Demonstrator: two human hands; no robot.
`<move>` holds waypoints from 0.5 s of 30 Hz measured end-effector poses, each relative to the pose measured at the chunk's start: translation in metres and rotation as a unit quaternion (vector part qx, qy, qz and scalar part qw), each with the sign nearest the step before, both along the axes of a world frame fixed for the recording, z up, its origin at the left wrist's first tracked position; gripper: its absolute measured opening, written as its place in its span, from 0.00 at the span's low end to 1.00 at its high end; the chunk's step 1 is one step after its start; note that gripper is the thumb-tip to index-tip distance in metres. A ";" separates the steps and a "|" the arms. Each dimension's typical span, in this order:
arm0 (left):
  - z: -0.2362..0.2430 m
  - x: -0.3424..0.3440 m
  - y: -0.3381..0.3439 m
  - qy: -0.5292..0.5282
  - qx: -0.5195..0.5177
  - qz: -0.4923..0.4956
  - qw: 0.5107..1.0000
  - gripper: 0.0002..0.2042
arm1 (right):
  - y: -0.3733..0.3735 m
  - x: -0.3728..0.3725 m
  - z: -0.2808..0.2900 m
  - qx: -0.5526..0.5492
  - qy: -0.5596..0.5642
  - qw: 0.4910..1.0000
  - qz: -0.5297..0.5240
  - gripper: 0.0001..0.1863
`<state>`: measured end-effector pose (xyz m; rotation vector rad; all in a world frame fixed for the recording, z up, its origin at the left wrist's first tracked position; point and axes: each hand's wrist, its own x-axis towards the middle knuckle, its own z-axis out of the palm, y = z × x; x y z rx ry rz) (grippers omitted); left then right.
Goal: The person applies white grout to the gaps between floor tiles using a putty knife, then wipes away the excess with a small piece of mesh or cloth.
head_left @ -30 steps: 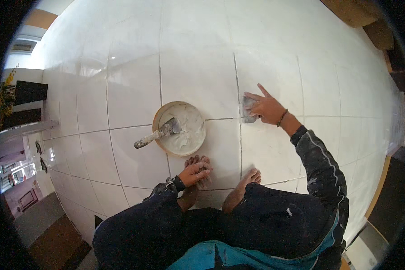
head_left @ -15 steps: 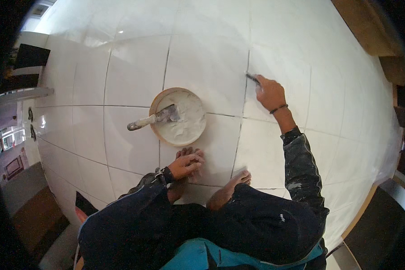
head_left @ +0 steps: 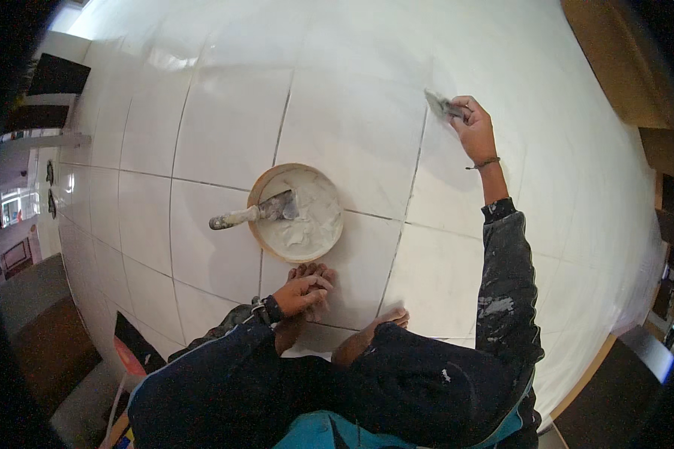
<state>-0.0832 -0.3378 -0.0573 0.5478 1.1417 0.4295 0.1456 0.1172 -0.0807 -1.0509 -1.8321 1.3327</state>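
My right hand (head_left: 476, 133) is closed on a small flat grey scraper (head_left: 442, 104), stretched out over the far right tiles. The blade lies by a dark tile joint (head_left: 419, 153); contact is hard to judge. My left hand (head_left: 298, 295) lies loosely across my left foot (head_left: 316, 271), its fingers extended and holding nothing. Just beyond that foot stands a round tub (head_left: 255, 238) of white paste (head_left: 318, 213). A putty knife (head_left: 234, 218) leans over the tub's left rim, its blade in the paste and its pale, smeared handle sticking out.
Large white glossy tiles (head_left: 225, 120) with dark joints cover the floor around me. My bare right foot (head_left: 367, 335) is close to the tub. Brown panels (head_left: 614, 63) border the far right, and a dark board-like object (head_left: 614, 396) sits at the lower right.
My right hand has moved farther away and a little right, turning the scraper so its flat face shows. My left hand stays by the foot. The whole view has shifted slightly.
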 end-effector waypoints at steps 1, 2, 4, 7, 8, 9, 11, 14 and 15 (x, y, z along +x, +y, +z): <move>0.000 0.000 0.000 -0.009 -0.018 0.010 1.000 0.15 | 0.001 -0.001 -0.005 0.058 -0.015 0.997 0.038 0.17; 0.000 0.000 -0.001 -0.005 -0.011 0.013 1.000 0.15 | -0.001 -0.002 -0.010 0.099 -0.052 0.992 0.057 0.18; -0.002 0.000 -0.001 -0.005 -0.030 0.017 0.999 0.15 | -0.003 0.000 -0.021 0.243 -0.137 0.954 0.113 0.26; -0.003 0.000 0.000 0.001 -0.014 0.018 1.000 0.14 | -0.010 0.007 -0.032 0.253 -0.255 0.913 0.192 0.32; -0.002 0.000 0.001 -0.007 -0.026 0.021 0.999 0.14 | -0.010 0.012 -0.032 0.259 -0.284 0.903 0.191 0.36; -0.002 -0.001 0.002 -0.014 -0.035 0.026 0.999 0.14 | -0.008 0.017 -0.030 0.280 -0.271 0.899 0.201 0.36; -0.001 -0.001 0.003 -0.022 -0.052 0.028 0.998 0.14 | -0.005 0.028 -0.020 0.290 -0.297 0.882 0.223 0.36; -0.002 -0.002 0.001 -0.022 -0.058 0.028 0.998 0.13 | 0.004 0.042 0.006 0.242 -0.340 0.879 0.230 0.20; -0.002 -0.001 -0.001 -0.021 -0.055 0.029 0.998 0.13 | 0.006 0.044 0.015 0.243 -0.354 0.872 0.235 0.16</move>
